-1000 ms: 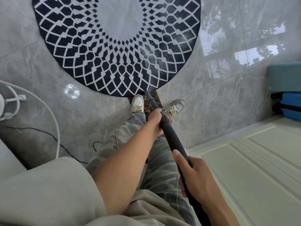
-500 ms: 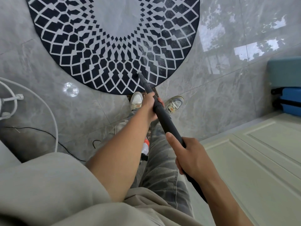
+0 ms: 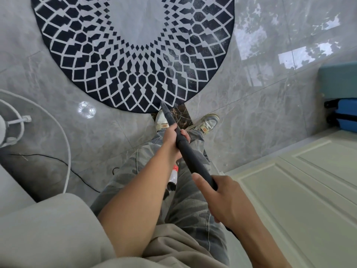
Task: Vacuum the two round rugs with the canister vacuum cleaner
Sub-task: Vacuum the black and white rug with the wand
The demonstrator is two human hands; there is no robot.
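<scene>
A round rug (image 3: 123, 60) in black with a white lattice pattern and a pale centre fills the upper middle of the floor. A black vacuum wand (image 3: 191, 157) slants from lower right up to the rug's near edge, its tip touching the rim just ahead of my shoes. My left hand (image 3: 174, 139) grips the wand's upper part. My right hand (image 3: 222, 198) grips it lower down, thumb laid along the tube. A red and white part of the vacuum (image 3: 173, 175) shows between my legs; the canister is otherwise hidden. Only one rug is in view.
Glossy grey tiles (image 3: 251, 105) surround the rug. A white fan base (image 3: 11, 124) with a white cord and a thin black cable (image 3: 81, 178) lies at the left. A cream panelled door or cabinet (image 3: 301, 190) is at the right, a blue suitcase (image 3: 345, 113) beyond it.
The wand tip pushed forward onto the rug's patterned ring, then drew back to its near edge. Both hands kept their grip and moved with it.
</scene>
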